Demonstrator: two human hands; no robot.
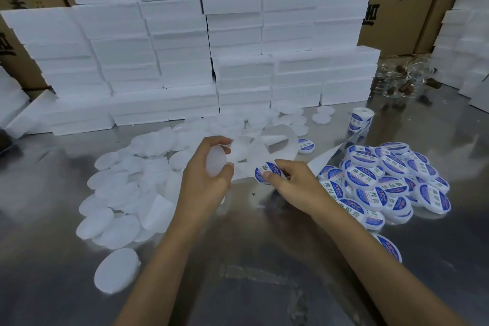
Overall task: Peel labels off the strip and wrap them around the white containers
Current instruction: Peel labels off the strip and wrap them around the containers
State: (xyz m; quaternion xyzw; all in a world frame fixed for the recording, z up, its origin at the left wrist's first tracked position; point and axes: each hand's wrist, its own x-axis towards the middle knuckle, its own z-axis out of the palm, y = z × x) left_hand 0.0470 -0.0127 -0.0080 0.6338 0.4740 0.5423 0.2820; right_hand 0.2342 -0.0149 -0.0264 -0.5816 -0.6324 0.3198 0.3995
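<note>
Containers [124, 193], plain white and unlabelled, lie heaped on the steel table [251, 259] to the outside of our left hand [205, 167]; that hand curls its fingers and thumb round one white container [217, 161], held on edge just beside the right; we judge it light, stiff and smooth, likely to slip unless gripped by the rim. Our right hand [293, 182] pinches a blue-and-white label [267, 171] between thumb and fingers, close against the backing strip [270, 145] that loops away behind both hands; the label looks thin, limp and sticky, best taken by its edge. Beyond the right hand rest the labelled containers [383, 182] and a label roll [361, 118]. Whether the label is fully free of the strip we cannot tell; fingers hide its far edge.
</note>
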